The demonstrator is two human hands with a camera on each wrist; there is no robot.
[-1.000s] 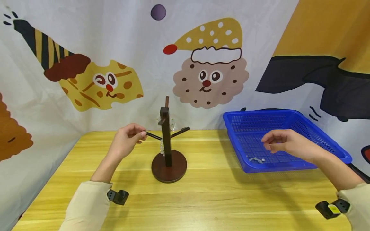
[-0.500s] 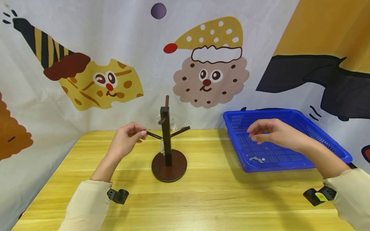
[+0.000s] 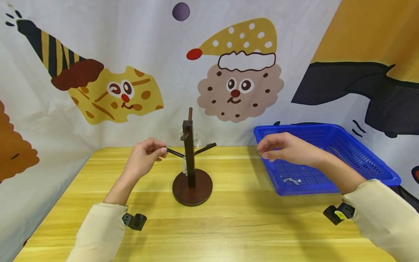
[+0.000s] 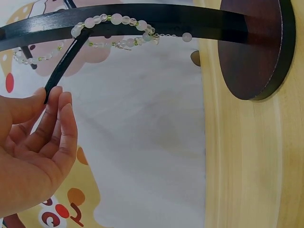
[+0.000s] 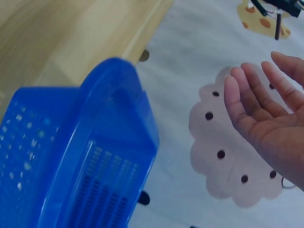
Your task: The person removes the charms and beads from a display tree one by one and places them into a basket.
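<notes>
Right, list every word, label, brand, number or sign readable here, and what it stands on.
None can be read.
Yellow sticker on the black device at the right sleeve: too small to tell whether it bears text.
Stand, blue basket, backdrop: no lettering visible, only cartoons on the backdrop.

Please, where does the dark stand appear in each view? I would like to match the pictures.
Head: the stand is left of centre, upright on the table.
Left wrist: the stand crosses the top, its round base at upper right.
Right wrist: only part of the stand shows, top right corner.
Shared landmark: the yellow cheese drawing on the curtain, in all three.
</notes>
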